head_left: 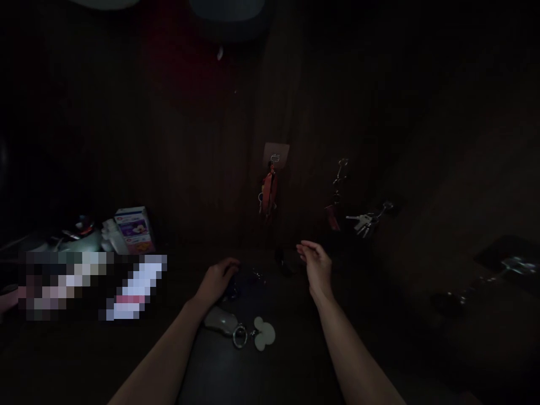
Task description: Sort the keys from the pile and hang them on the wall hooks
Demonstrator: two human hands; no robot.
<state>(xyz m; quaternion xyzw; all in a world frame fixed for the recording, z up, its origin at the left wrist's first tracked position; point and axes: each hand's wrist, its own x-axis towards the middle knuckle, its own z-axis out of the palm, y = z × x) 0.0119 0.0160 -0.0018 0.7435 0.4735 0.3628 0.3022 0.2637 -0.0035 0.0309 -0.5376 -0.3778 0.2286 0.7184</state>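
Note:
My left hand [217, 281] is over the dark surface, fingers loosely bent and apart, beside a dark blue thing [232, 290] whose kind is hard to make out. A small silver chain [259, 275] lies just right of it. My right hand [317, 266] is raised a little, its fingers loosely curved to the left with nothing visible in them. Left of those fingertips is a dark, rounded thing [286, 262], too dim to name. Closer to me lie a metal key ring [240, 336], a pale mouse-head-shaped charm [264, 334] and a smooth greyish fob [221, 320].
A wall hook [275, 157] holds an orange key pouch [269, 191]. To its right hang a reddish tag [332, 217] and a bunch of keys [365, 221]. Another hook [518, 264] is far right. A small printed box [135, 229] and white bottles [115, 236] stand left.

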